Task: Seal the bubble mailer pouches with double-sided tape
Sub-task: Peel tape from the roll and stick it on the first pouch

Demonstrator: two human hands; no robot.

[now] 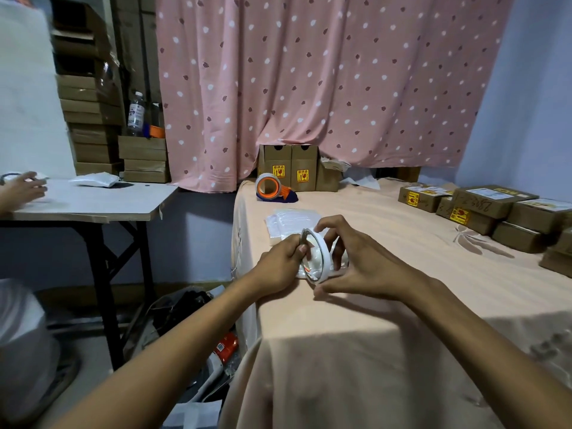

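A thin white roll of double-sided tape (320, 250) stands on edge above the peach-covered table (402, 305), held between both my hands. My right hand (356, 264) curls around its right side, thumb below and fingers on top. My left hand (283, 263) pinches the roll's left rim, where the tape end seems to be. A filled bubble mailer pouch (309, 269) lies right under the roll, partly hidden by my hands. Behind it lies a stack of flat white bubble mailers (291, 222).
An orange and blue tape dispenser (272, 188) sits at the table's back left, with cardboard boxes (291, 170) behind it. Labelled parcels (495, 209) fill the right side. Another person's hand (23, 188) rests on a folding table (93, 205) at left. Bags lie on the floor.
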